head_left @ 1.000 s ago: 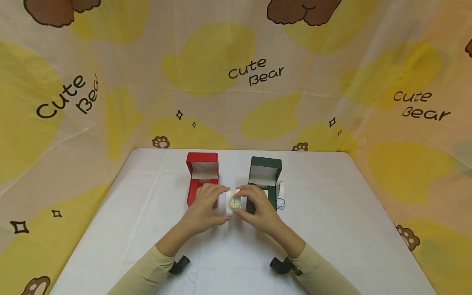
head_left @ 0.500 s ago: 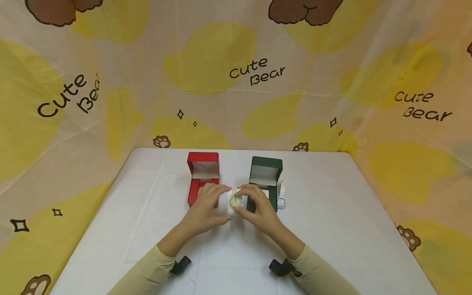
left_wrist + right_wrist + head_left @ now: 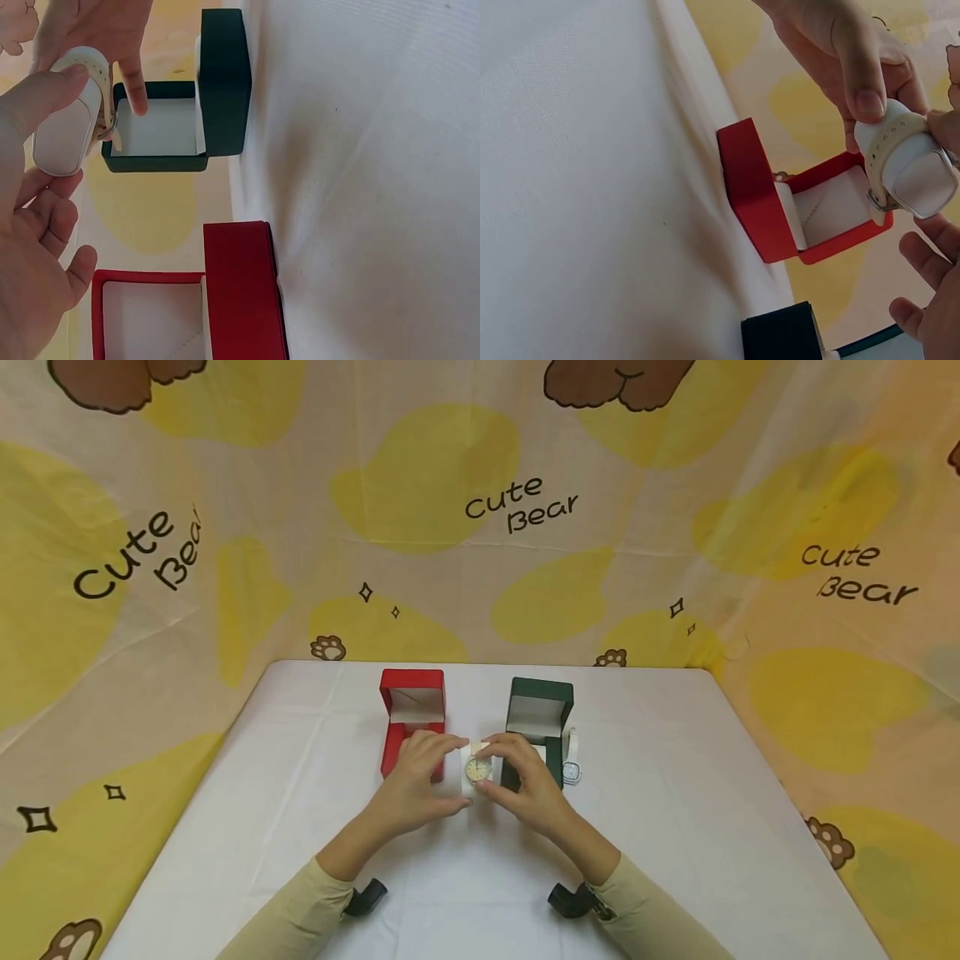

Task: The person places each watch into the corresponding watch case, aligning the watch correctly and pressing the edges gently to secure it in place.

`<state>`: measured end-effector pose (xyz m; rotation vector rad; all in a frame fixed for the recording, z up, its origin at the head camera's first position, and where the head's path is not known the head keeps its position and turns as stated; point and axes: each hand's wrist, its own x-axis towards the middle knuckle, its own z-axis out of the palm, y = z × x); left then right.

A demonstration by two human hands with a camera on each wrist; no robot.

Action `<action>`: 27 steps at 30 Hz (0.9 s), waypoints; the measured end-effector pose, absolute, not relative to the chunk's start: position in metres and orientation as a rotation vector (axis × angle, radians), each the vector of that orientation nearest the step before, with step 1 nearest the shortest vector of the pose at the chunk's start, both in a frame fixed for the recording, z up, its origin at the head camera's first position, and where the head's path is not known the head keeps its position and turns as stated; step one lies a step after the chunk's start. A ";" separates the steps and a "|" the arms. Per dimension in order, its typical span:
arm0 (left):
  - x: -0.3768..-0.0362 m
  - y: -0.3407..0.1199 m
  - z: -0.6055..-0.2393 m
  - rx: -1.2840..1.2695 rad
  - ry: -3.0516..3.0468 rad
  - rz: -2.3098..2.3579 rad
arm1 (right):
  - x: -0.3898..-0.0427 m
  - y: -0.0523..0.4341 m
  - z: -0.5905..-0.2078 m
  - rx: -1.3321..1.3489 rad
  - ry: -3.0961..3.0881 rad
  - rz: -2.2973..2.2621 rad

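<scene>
While both hands pinch the watch on its cushion (image 3: 477, 770) between red box (image 3: 411, 720) and green box (image 3: 538, 727) | left hand (image 3: 417, 785), right hand (image 3: 529, 785) gripping | risk: strap slips off cushion if grip loosens

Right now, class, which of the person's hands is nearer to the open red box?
Left. The left hand overlaps the red box in the head view; the right hand is across by the green box.
</scene>
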<state>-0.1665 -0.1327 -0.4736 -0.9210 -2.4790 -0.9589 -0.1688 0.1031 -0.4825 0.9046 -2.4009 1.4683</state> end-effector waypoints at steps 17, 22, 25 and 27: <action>-0.165 -0.139 -0.461 -0.869 -2.577 -1.044 | -0.182 0.122 -0.471 1.046 -2.515 1.212; -0.165 -0.140 -0.463 -0.860 -2.572 -1.062 | -0.182 0.123 -0.470 1.067 -2.500 1.151; -0.164 -0.139 -0.461 -0.862 -2.603 -1.055 | -0.181 0.123 -0.472 1.046 -2.477 1.150; -0.161 -0.143 -0.457 -0.845 -2.631 -1.044 | -0.182 0.118 -0.474 1.044 -2.456 1.153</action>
